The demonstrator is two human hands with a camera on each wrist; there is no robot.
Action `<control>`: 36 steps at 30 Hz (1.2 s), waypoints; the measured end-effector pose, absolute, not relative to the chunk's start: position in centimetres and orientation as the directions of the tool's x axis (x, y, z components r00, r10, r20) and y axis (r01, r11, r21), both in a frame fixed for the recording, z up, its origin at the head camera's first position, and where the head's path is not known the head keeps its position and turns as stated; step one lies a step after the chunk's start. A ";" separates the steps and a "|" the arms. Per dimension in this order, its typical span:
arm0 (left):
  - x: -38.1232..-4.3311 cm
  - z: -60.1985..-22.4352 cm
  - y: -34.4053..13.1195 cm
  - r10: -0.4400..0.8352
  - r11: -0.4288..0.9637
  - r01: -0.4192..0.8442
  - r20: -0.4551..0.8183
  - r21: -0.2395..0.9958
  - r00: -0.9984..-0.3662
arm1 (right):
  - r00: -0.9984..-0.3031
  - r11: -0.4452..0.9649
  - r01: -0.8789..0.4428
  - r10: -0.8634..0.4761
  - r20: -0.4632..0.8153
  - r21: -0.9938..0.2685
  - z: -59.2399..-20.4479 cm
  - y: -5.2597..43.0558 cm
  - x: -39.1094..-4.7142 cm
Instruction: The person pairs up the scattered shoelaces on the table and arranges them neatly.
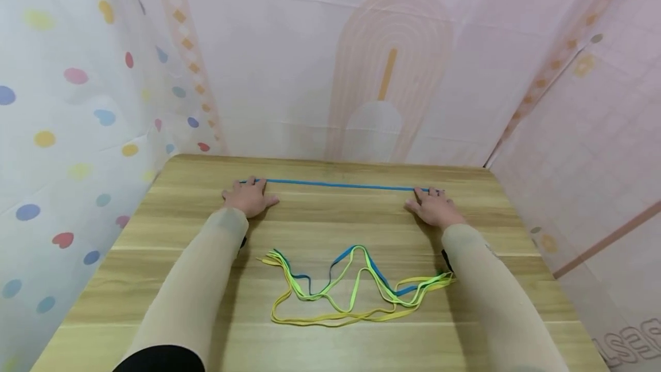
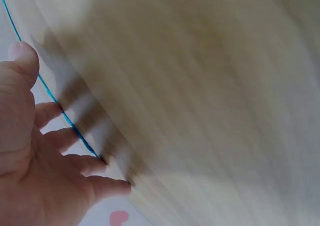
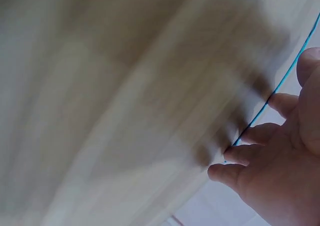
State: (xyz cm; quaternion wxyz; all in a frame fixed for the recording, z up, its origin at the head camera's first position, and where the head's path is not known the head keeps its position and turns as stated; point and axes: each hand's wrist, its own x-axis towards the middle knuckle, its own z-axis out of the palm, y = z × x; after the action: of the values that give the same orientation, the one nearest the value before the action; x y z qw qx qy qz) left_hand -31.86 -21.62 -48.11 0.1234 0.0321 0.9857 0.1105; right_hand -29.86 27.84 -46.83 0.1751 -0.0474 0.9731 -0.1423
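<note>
Blue lace [image 1: 341, 185] lies near the table [image 1: 330, 223]'s far edge, at 12 o'clock from the loose bundle of laces [image 1: 356, 316]; left hand [image 1: 249, 197] at 10 o'clock, right hand [image 1: 435, 209] between 1 and 2. Step in hand looks like laying that lace out flat and straight: middle span already runs nearly true, right end dipping a touch toward 6 o'clock. To do it well, I'd say light, even fingertip pressure at both ends, a small outward pull, left toward 9 and right toward 3, then a nudge of the right end toward 12 to line it up with the table edge; pulling on one side only would probably skew it, and a hurried lift could drag an end off line. Grip: neither hand is pinching or curled round anything. Both have fingers spread and extended, touching the lace from above, thumbs out to the side, left one toward 3, right one toward 9. In both wrist views the index, middle and ring fingertips meet the lace, each end sits by the ring fingertip, and the little finger is beyond it. How hard they press, can't tell. Bundle, with yellow, lime and blue strands, lies untouched nearer the person, well apart from both hands
</note>
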 end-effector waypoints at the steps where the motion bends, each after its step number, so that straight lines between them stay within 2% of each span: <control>1: -32.0 -48.1 -21.7 0.085 0.973 0.028 -0.241 0.228 -0.967 | -0.935 0.954 -0.038 -0.138 -0.327 -0.296 -46.8 27.7 -30.0; 13: -32.0 -48.3 -21.9 0.085 0.978 0.038 -0.223 0.203 -0.971 | -0.951 0.958 -0.105 -0.175 -0.253 -0.268 -47.3 28.2 -30.5; 18: -30.9 -48.1 -22.9 0.198 0.966 0.178 -0.090 0.189 -0.976 | -0.946 0.934 -0.157 -0.236 -0.224 -0.322 -47.2 29.6 -29.4; 22: -29.0 -47.6 -24.1 0.264 0.940 0.251 -0.027 0.233 -0.964 | -0.941 0.906 -0.225 -0.298 -0.164 -0.358 -46.8 30.9 -28.0; 26: -26.4 -47.2 -25.3 0.267 0.936 0.246 -0.048 0.252 -0.963 | -0.943 0.892 -0.233 -0.304 -0.133 -0.386 -46.3 32.2 -26.4; 31: -23.4 -47.2 -26.4 0.284 0.939 0.259 -0.084 0.224 -0.955 | -0.941 0.900 -0.218 -0.297 -0.165 -0.376 -45.7 33.6 -23.8; 36: -21.0 -47.3 -26.8 0.297 0.930 0.266 -0.089 0.254 -0.951 | -0.933 0.907 -0.214 -0.300 -0.198 -0.363 -45.2 34.2 -21.4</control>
State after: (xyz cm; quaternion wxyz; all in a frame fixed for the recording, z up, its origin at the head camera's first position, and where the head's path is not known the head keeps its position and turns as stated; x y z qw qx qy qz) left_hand -21.01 -26.76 -47.29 0.0632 0.1435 0.9803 0.1201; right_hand -21.40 34.22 -45.20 0.1254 -0.1326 0.9684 -0.1701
